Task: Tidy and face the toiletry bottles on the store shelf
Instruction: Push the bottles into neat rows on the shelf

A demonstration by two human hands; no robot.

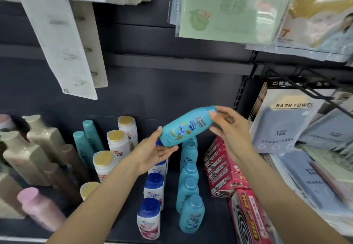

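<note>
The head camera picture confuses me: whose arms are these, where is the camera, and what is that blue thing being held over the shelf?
There is no machine here. The camera sits on a person's head and looks forward and down, so the two arms reaching in are that person's own. Both hands hold one light blue shampoo bottle, tilted on its side above the shelf: the left hand cradles its base, and the right hand holds the cap end with curled fingers. Below stands a row of matching blue bottles, with white bottles with blue caps beside it and white bottles with gold caps further left. Red boxes lie to the right, and bath towel packs beyond them.
</note>
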